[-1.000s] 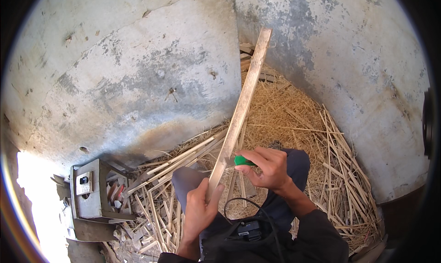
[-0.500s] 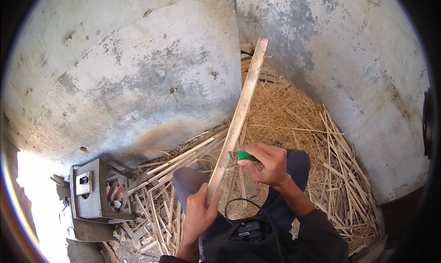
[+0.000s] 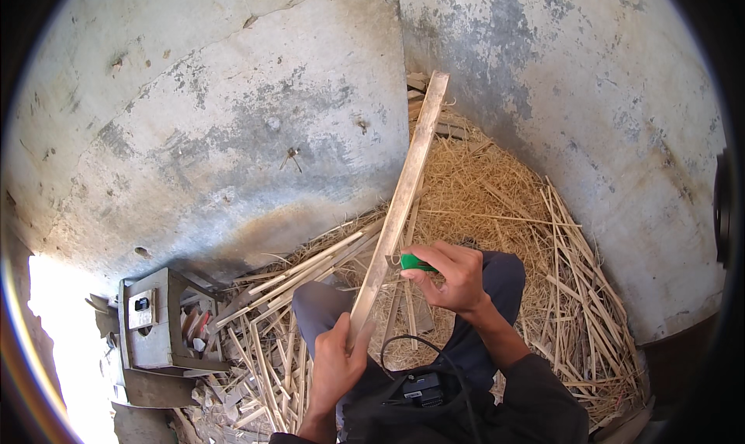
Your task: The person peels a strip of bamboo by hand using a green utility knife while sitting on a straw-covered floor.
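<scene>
My left hand [image 3: 337, 360] is closed around the lower end of a long, flat wooden strip [image 3: 404, 188]. The strip slants up and away to the right, its far end above the shavings heap by the wall corner. In my right hand [image 3: 456, 279] is a green-handled knife [image 3: 417, 263], gripped between thumb and fingers. Its short dark blade lies against the strip's right edge, where a thin pale curl shows. Another small curl hangs from that edge near the far end.
Straw-like shavings [image 3: 473, 180] fill the corner between two worn walls. Thin wooden sticks [image 3: 578, 289] are heaped at the right, with more at the left. A box-like wooden stand [image 3: 159, 343] sits at lower left. A black device with a cable [image 3: 423, 390] lies at my lap.
The strip's far end has dropped slightly and shifted a little left. Both hands keep their grips, almost in the same places.
</scene>
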{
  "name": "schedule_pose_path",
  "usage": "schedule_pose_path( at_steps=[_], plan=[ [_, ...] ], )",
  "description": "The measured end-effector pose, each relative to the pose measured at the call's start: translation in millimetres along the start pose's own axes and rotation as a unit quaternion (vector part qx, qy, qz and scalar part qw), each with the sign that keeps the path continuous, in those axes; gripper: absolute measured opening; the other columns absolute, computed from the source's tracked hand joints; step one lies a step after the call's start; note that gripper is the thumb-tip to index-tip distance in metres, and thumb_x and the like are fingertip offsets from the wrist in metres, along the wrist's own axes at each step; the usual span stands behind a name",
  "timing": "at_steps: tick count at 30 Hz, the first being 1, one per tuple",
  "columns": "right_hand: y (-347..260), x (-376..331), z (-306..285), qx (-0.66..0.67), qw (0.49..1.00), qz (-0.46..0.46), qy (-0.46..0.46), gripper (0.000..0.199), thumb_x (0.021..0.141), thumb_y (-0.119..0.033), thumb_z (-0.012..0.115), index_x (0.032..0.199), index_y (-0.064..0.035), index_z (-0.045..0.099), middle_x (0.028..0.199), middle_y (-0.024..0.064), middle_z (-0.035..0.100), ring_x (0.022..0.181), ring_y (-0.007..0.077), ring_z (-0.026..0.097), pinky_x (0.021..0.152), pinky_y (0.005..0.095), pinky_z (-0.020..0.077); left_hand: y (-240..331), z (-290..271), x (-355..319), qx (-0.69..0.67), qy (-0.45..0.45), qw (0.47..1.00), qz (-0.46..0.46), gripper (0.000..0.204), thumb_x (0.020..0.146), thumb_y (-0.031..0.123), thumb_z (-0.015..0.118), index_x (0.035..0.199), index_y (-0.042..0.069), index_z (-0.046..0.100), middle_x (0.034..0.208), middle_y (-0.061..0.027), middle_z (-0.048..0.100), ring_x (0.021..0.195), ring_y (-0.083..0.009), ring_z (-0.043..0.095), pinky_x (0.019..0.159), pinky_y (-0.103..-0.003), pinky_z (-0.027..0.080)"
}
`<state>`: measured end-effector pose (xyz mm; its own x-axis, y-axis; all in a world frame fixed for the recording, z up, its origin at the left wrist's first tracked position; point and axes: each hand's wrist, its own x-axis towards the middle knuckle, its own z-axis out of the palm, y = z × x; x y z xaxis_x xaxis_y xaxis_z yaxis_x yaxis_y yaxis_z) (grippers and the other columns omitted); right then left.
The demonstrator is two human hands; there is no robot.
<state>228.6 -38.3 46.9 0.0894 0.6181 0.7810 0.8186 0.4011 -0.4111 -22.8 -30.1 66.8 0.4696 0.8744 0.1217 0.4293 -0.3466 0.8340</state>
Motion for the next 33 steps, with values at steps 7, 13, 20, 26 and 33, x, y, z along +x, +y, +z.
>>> schedule_pose_path(
  at_steps=[7,13,20,26,33],
  plan=[
    [2.8,-0.7,-2.5,-0.010,1.000,-0.003,-0.007,0.028,0.090,-0.032,0.085,0.107,-0.0096,0.081,0.082,0.0049,0.076,0.063,0.0208,0.071,0.055,0.0325,0.0536,2.4,-2.0,-2.6,0.007,-0.013,1.000,-0.009,0.029,0.099,0.010,0.075,0.085,-0.002,0.053,0.064,-0.0214,0.058,0.052,-0.0365,0.058,0.050,-0.041,0.042],
    [10.8,4.0,-6.3,-0.013,1.000,0.010,0.005,0.028,0.091,-0.029,0.085,0.108,-0.0079,0.081,0.083,0.0065,0.076,0.063,0.0214,0.072,0.056,0.0327,0.0539,-1.1,-1.8,-5.9,0.017,-0.014,1.000,-0.020,0.030,0.099,0.011,0.075,0.085,-0.004,0.054,0.066,-0.0254,0.059,0.057,-0.0433,0.061,0.052,-0.043,0.043],
    [26.1,10.4,-13.9,0.009,0.997,0.065,0.034,0.027,0.091,-0.025,0.085,0.109,-0.0055,0.081,0.090,0.0110,0.079,0.071,0.0232,0.077,0.061,0.0322,0.0579,-12.0,1.4,-14.4,0.006,-0.028,0.999,-0.021,0.032,0.100,0.014,0.074,0.084,-0.004,0.053,0.066,-0.0274,0.059,0.061,-0.0487,0.061,0.053,-0.045,0.044],
    [28.9,12.5,-14.1,0.014,0.997,0.072,0.022,0.026,0.092,-0.024,0.084,0.109,-0.0049,0.081,0.093,0.0118,0.080,0.073,0.0234,0.078,0.063,0.0318,0.0597,-13.0,-0.6,-17.6,0.002,-0.023,1.000,-0.017,0.032,0.100,0.014,0.074,0.085,-0.004,0.054,0.066,-0.0274,0.058,0.060,-0.0484,0.061,0.052,-0.046,0.044],
    [38.8,17.1,-15.6,0.012,0.998,0.065,0.012,0.028,0.093,-0.024,0.084,0.111,-0.0028,0.081,0.094,0.0138,0.081,0.074,0.0215,0.078,0.064,0.0317,0.0601,-12.9,-3.7,-21.4,0.008,-0.031,0.999,-0.029,0.030,0.100,0.014,0.074,0.085,-0.004,0.054,0.066,-0.0268,0.058,0.057,-0.0472,0.060,0.051,-0.046,0.043]
  ],
)
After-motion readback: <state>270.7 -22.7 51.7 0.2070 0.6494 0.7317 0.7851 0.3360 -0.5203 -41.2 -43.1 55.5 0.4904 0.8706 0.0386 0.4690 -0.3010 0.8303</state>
